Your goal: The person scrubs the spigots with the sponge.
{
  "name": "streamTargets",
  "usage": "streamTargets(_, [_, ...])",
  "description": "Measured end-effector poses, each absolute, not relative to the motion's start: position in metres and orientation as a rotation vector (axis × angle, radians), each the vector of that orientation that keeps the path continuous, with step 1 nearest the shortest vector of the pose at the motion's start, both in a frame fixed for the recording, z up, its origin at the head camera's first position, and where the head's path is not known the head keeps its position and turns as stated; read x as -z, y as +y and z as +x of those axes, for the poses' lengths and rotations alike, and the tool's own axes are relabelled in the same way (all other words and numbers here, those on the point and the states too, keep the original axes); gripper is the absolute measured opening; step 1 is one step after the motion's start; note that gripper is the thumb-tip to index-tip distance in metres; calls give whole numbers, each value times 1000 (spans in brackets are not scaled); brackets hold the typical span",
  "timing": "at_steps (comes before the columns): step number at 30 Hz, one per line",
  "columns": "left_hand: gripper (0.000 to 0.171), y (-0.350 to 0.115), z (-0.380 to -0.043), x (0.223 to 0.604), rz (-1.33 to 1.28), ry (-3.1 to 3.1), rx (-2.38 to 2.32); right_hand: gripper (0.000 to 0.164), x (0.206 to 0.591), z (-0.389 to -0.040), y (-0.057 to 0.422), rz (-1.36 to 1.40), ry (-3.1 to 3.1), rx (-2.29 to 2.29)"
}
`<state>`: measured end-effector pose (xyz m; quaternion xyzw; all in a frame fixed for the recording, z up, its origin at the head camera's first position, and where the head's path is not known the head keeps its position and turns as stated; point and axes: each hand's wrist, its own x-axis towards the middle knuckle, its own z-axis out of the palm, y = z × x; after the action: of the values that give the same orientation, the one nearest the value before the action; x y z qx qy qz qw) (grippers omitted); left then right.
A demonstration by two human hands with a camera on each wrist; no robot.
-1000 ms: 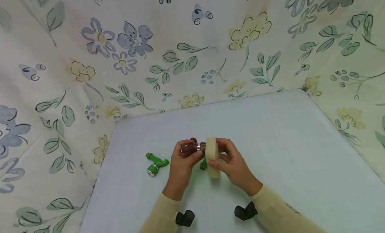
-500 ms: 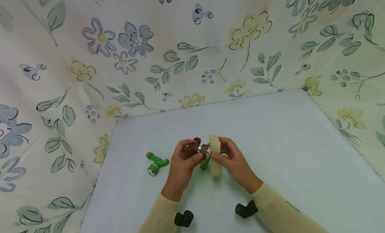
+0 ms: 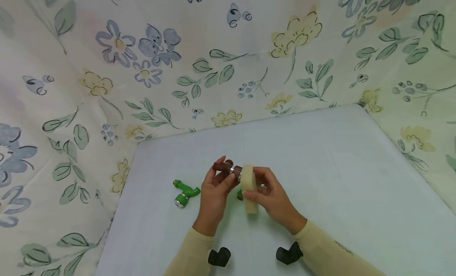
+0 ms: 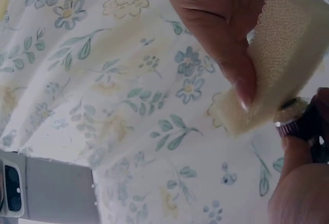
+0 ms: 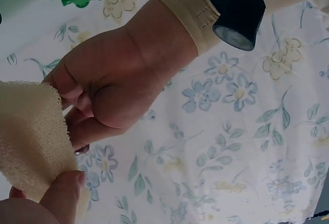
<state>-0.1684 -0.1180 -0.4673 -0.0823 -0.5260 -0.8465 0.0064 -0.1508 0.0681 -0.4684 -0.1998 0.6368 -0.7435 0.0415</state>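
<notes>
In the head view my left hand (image 3: 215,193) holds a brown tap (image 3: 222,167) with a ribbed collar and silver rings, raised over the table. My right hand (image 3: 276,197) pinches a cream sponge block (image 3: 249,189), its thumb on the near face and fingers behind. The sponge stands on edge right at the collar end of the tap. From the left wrist, the tap's round end (image 4: 290,112) shows beside the sponge's lower edge. A green tap (image 3: 240,195) lies behind the sponge, mostly hidden.
Another green tap (image 3: 185,193) lies on the white table (image 3: 320,157), left of my left hand. Black wrist-worn devices (image 3: 219,257) sit at both sleeves. Floral cloth (image 3: 213,70) hangs behind and beside the table.
The sponge moved right of the tap's end, then back left and slightly down against it. The brown tap now tilts, its left end higher, and some left fingers have lifted.
</notes>
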Motion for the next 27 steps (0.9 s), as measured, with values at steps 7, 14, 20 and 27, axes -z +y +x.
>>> streamTargets(7, [68,-125,-174,463,-298,-1889,2388,58,459,-148,65,-656,2139,2126])
streamTargets(14, [56,-156,-185,461,-261,-2160,1875,57,460,-148,71,-651,2192,2075])
streamTargets(20, [51,-183,-196,467,-277,-2364,1223,58,459,-151,82,-656,2193,2087])
streamTargets(27, [47,-208,-210,493,-215,-2582,814,59,455,-151,88,-642,2203,2086])
